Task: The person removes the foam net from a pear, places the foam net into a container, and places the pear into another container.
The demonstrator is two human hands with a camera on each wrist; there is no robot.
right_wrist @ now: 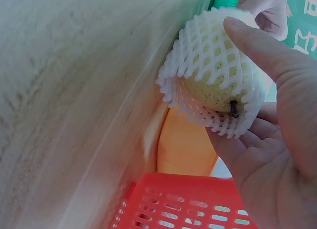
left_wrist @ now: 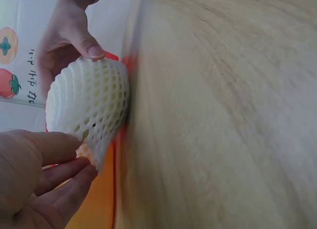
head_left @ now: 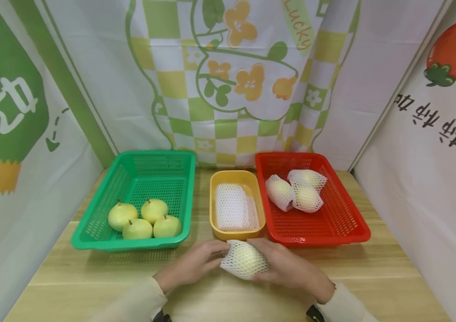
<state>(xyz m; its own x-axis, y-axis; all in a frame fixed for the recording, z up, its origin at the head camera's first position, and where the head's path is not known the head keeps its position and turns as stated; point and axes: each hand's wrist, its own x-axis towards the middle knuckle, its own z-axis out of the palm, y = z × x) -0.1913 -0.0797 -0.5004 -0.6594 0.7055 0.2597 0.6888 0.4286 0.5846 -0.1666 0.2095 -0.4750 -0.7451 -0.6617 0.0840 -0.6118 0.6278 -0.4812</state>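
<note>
A pale yellow-green pear (head_left: 248,260) in a white foam net sleeve (left_wrist: 89,98) is held between both hands just above the table. My right hand (head_left: 286,264) grips it from the right side, the thumb lying over the net. The pear's dark stem (right_wrist: 234,108) shows at the sleeve's open end on this side. At the opposite end my left hand (head_left: 196,264) pinches the edge of the net between thumb and fingers. Right behind the hands stands a yellow box (head_left: 214,210) with a stack of flat white foam nets (head_left: 230,208).
A green basket (head_left: 191,197) on the left holds several bare pears (head_left: 137,228). To the right, a red basket (head_left: 348,214) holds 3 net-wrapped pears (head_left: 279,191). Printed curtains (head_left: 175,89) enclose the wooden table (head_left: 131,286) at the back and sides.
</note>
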